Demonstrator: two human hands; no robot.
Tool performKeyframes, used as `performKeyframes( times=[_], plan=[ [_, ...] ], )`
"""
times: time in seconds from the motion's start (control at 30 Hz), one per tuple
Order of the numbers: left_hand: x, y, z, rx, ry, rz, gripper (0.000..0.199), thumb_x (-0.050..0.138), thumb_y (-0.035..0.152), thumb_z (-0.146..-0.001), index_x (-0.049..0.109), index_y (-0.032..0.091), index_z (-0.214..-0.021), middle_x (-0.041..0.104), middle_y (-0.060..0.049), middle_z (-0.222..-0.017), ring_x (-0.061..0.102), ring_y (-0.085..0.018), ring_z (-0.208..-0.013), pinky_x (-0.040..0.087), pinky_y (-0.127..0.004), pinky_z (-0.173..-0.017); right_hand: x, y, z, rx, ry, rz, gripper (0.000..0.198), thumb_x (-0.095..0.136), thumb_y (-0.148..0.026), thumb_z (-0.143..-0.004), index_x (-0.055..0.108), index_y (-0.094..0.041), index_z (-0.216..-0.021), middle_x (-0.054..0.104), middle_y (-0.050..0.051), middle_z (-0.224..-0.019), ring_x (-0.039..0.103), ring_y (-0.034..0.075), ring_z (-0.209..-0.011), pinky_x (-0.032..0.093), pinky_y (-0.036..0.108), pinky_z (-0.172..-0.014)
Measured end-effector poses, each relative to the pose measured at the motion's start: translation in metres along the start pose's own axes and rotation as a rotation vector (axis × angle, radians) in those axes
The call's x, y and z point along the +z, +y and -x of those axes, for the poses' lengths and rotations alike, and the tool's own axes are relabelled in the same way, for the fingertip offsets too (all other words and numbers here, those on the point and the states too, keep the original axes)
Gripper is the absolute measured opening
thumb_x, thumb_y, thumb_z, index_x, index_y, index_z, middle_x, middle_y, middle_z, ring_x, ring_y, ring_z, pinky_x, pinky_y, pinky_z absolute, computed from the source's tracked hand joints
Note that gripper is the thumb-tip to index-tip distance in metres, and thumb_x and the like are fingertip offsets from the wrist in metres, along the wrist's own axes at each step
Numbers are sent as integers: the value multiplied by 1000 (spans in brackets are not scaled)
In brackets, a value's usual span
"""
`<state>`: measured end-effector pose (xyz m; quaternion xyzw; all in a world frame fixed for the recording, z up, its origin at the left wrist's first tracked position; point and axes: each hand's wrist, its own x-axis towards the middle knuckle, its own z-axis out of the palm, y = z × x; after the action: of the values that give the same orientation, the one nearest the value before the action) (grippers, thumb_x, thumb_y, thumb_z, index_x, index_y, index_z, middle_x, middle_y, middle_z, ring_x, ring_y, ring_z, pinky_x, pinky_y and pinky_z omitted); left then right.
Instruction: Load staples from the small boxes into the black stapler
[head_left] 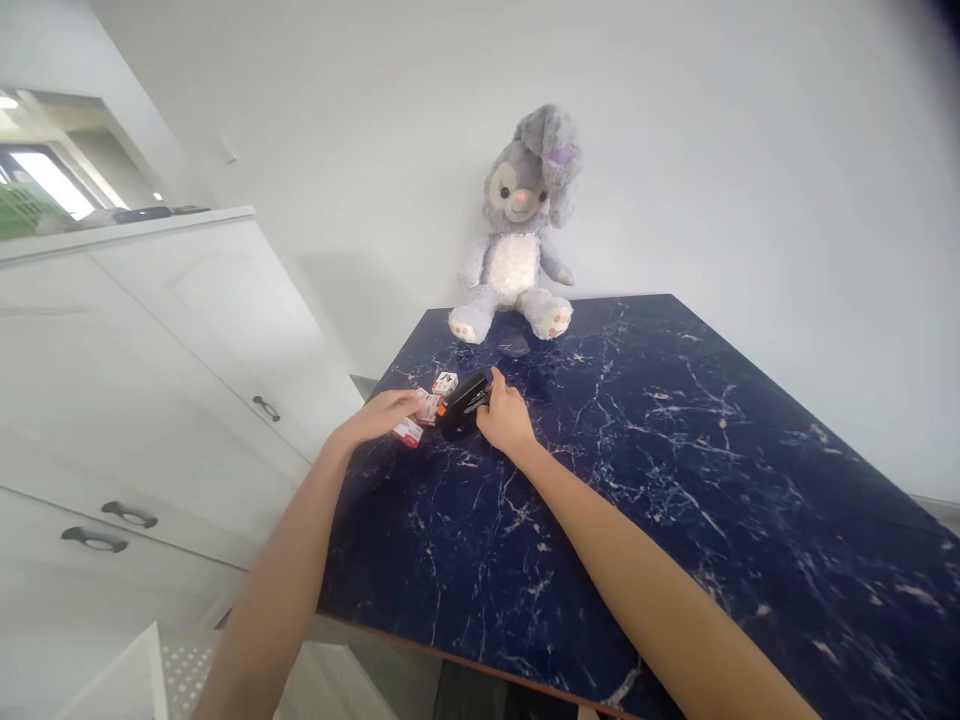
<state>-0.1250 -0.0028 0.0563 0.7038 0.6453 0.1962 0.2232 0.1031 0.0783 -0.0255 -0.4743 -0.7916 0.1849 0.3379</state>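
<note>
On the left part of the dark blue marbled table lies a black stapler (pixel 463 402) with an orange patch at its left end. My right hand (pixel 506 415) is closed around the stapler's right end, its index finger pointing away from me. Just left of the stapler, my left hand (pixel 384 413) has its fingertips on a small red and white box (pixel 428 406), and seems to grip its edge. Another red and white box (pixel 408 432) lies under that hand, partly covered. A white box (pixel 445 383) with a dark picture sits behind them.
A grey plush rabbit (pixel 517 230) sits at the table's (pixel 637 450) back edge against the wall, with a small dark object (pixel 514 345) by its feet. White cabinets (pixel 172 370) with dark handles stand to the left. A white perforated item (pixel 184 670) is below the table's front left.
</note>
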Motion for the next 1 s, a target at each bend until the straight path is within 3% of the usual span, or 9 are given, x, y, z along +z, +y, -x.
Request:
performKeyframes(
  times=[0.13, 0.27, 0.4, 0.6, 0.8, 1.0],
  plan=[
    [6, -5, -5, -46, 250, -256, 36, 47, 51, -90, 67, 21, -91, 70, -5, -86, 64, -23, -78, 49, -34, -73, 1, -2, 0, 17, 75, -11, 75, 47, -11, -77, 28, -4, -150, 60, 21, -126, 56, 33, -112, 43, 46, -99],
    [21, -21, -15, 15, 398, -461, 37, 53, 45, -89, 67, 21, -113, 69, -13, -113, 62, -31, -107, 44, -43, -95, 3, -3, 2, -67, 104, -45, 85, 49, -12, -74, 20, -5, -153, 53, 22, -135, 52, 33, -119, 41, 46, -102],
    [31, -39, -24, 48, 418, -454, 44, 43, 42, -96, 57, 22, -133, 60, -12, -135, 49, -30, -129, 31, -50, -111, 4, 0, 0, -119, -24, -107, 93, 60, -23, -73, 17, -10, -155, 55, 20, -133, 55, 32, -116, 40, 45, -104],
    [39, -57, -33, 60, 451, -258, 49, 33, 41, -99, 55, 20, -137, 58, -11, -140, 49, -26, -131, 33, -50, -113, 8, 5, -8, -110, -49, -120, 94, 70, -35, -77, 20, -19, -156, 57, 14, -129, 52, 31, -117, 40, 45, -103],
    [63, -43, -38, -7, 448, -157, 52, 30, 45, -101, 52, 24, -142, 52, -8, -147, 43, -25, -138, 32, -49, -115, 9, 8, -13, -54, 3, -208, 75, 66, -29, -84, 32, -17, -150, 60, 14, -127, 52, 29, -117, 43, 40, -101],
    [62, -32, -36, -11, 382, -237, 51, 28, 47, -102, 59, 26, -137, 62, -3, -137, 47, -25, -128, 32, -44, -113, 11, 10, -15, -44, 13, -195, 54, 69, -31, -83, 52, -19, -133, 63, 11, -120, 54, 28, -110, 44, 40, -98]
  ],
)
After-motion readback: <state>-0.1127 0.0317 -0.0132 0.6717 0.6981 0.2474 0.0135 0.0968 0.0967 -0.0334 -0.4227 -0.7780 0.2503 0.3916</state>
